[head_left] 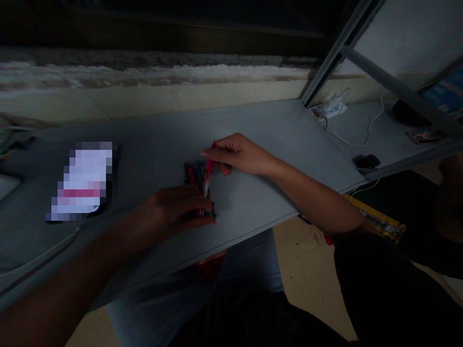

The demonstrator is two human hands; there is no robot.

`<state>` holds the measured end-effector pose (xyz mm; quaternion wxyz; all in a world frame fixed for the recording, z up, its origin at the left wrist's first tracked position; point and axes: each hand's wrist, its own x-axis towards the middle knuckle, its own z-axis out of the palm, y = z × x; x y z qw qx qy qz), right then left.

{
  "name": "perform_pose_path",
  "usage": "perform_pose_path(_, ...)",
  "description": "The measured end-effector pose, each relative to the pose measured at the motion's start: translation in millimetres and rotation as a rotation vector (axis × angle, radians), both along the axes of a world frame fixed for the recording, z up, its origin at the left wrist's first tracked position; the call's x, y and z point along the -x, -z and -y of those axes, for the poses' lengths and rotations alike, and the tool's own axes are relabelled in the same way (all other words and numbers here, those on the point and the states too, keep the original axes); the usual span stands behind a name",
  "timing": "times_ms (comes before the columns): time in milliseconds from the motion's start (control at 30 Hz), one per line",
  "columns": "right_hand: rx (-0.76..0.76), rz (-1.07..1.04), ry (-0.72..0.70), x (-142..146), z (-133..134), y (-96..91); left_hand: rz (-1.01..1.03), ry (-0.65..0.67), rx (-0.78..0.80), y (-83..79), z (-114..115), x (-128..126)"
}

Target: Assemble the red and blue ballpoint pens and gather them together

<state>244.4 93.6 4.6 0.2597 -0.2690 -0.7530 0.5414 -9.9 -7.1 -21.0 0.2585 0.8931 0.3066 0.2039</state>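
My right hand [239, 155] pinches the upper end of a red pen [207, 178], held almost upright over a small bundle of pens [193, 173] lying on the grey table [253, 135]. My left hand [177, 207] lies on the near end of that bundle, fingers closed over it and touching the red pen's tip. The scene is dim, and the pens under my left hand are mostly hidden.
A blurred-out flat object [84, 180] lies on the table to the left. At the far right stand a power strip with white cables [331, 110], a dark mouse [367, 161] and a metal frame [383, 77]. The table's front edge runs just below my hands.
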Motion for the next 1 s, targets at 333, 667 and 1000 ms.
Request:
perform_pose_path(333,-0.01,0.033,-0.007,0,0,0.3,0.009,0.026,-0.044,-8.2,-2,-4)
perform_pose_path(667,-0.024,0.045,-0.019,-1,0,1.1,0.033,0.007,-0.053,4.4,-1,1)
perform_pose_path(1000,-0.069,0.073,-0.054,-1,3,0.7,0.036,0.05,-0.054,-1.2,-1,-3)
